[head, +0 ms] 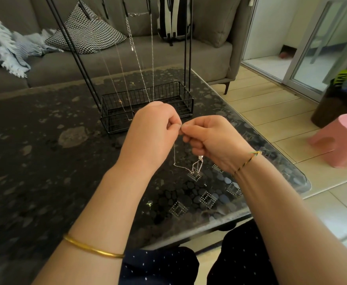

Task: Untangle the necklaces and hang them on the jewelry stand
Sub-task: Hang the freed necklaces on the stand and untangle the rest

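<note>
both hands are together above the table, knuckles nearly touching. the left hand (154, 128) and right hand (211, 140) each pinch the same fine silver necklace (174, 157) at one spot between them. this is probably the clasp, but it is too small to tell whether it is fastened or undone. from the pinch the chain drops toward 6 o'clock and its slack lies on the dark patterned table (45, 140). a small pendant (200, 158) hangs just under the right palm. the chain doubles over itself near the pendant, and i cannot tell if that is a knot.

the jewelry stand (186, 58) is at 12 o'clock from the hands, further back on the table. its wire basket (148, 95) sits just beyond the left knuckles. several hung necklaces (139, 58) drop from the top bar.

judgement: the untangling looks nearly done, and the step in hand is working the clasp of this chain. the next move calls for a firm pinch on both ends and a lift that clears the slack off the table. the chain then goes up toward 12 o'clock onto a free hook without brushing the hung ones.

a pink stool (341, 138) stands on the floor at 3 o'clock.
</note>
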A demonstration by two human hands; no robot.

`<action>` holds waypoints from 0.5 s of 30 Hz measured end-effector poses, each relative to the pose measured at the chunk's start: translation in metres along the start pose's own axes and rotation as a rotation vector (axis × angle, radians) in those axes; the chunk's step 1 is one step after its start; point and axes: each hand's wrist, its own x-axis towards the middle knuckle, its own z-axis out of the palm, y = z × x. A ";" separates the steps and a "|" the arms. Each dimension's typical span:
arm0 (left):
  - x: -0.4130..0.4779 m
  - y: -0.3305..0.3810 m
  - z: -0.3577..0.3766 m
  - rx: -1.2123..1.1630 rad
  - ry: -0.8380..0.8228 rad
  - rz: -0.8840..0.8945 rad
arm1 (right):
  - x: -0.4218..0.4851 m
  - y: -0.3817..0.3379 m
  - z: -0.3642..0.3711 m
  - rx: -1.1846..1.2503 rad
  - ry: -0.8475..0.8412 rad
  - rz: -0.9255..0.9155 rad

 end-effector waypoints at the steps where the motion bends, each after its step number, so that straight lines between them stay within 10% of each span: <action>1: 0.000 0.000 0.000 0.009 -0.004 0.007 | 0.000 0.000 0.000 -0.001 0.005 0.003; 15: 0.001 -0.002 0.003 0.012 -0.018 0.001 | 0.003 0.002 0.006 0.080 0.052 0.054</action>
